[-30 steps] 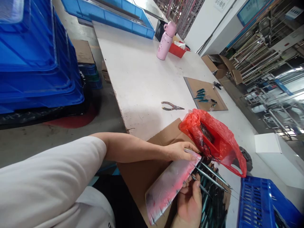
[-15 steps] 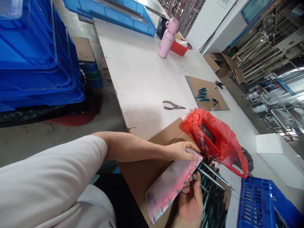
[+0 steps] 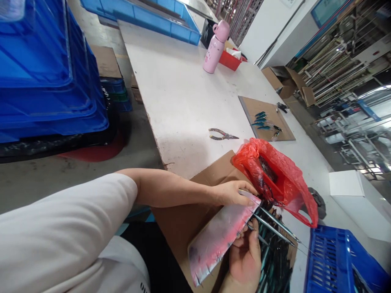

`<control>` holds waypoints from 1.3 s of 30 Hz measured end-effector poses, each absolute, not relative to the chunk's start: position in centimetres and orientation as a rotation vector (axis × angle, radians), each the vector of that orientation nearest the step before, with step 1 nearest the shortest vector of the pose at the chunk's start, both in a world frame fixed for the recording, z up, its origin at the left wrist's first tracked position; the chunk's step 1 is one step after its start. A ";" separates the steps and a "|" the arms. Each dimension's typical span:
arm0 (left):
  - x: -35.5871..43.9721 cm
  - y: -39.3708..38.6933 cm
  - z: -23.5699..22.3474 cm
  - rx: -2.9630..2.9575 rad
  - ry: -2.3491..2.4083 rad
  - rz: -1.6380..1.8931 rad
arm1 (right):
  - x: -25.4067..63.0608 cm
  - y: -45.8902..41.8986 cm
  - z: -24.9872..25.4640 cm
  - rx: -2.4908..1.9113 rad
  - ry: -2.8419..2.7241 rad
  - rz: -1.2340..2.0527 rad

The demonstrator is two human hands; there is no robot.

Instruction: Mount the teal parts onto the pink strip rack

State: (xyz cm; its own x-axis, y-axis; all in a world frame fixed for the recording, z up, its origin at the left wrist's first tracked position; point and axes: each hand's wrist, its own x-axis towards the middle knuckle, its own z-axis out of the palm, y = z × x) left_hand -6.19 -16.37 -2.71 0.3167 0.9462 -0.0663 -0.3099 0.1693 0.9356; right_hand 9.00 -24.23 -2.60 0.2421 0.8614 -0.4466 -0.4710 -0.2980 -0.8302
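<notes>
My left hand (image 3: 233,193) grips the far end of a flat board (image 3: 218,236) with a silvery, pink-stained face and slits along its right edge. Two slender, pointed teal-grey pieces (image 3: 273,228) stick out from that edge, with thin wires at their tips. Beside the edge, the curled fingers of my right hand (image 3: 246,256) are closed on another slender teal piece (image 3: 259,238); its inner end is hidden by the board and fingers. Below and to the right lies a pile of similar dark teal pieces (image 3: 275,264) on cardboard.
A red plastic bag (image 3: 287,175) stands behind the pile. Pliers (image 3: 223,134) and a brown board (image 3: 269,118) with several small teal pieces lie farther back. A pink bottle (image 3: 214,51) stands beyond. A blue crate (image 3: 328,258) is at right; stacked blue bins (image 3: 45,97) are at left.
</notes>
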 end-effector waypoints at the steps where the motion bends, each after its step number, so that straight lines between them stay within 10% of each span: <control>1: -6.2 -16.4 -2.7 1.014 0.806 1.048 | 9.0 -24.3 -2.6 -1.294 -0.443 1.381; 39: -6.3 -16.5 -2.1 1.005 0.801 1.059 | 9.0 -24.3 -2.7 -1.259 -0.468 1.377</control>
